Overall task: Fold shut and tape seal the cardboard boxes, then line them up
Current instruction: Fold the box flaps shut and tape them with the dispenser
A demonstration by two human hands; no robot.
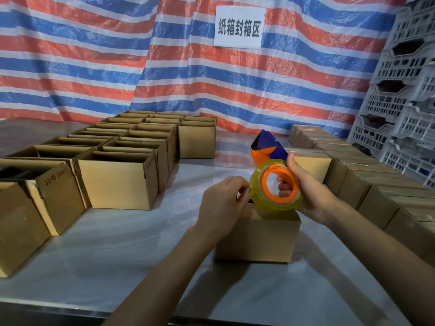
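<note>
Cardboard box (256,238), nearest on the steel table (117,267): flaps folded down, top mostly hidden by the hands, seemingly untaped.

Left hand (223,203): fingers curled at the roll's rim, apparently pinching the loose tape end.

Right hand (308,194): clamped on the tape dispenser (275,184), fingers through its orange core, just above the box.

Step in hand: starting the tape. The next move calls for sticking the end down and drawing the dispenser along the seam.

Open boxes (117,182): left, in rows.

Sealed boxes (376,191): right, lined up.

Striped tarp (164,67), paper sign (239,25) and stacked plastic crates (404,90): behind.
</note>
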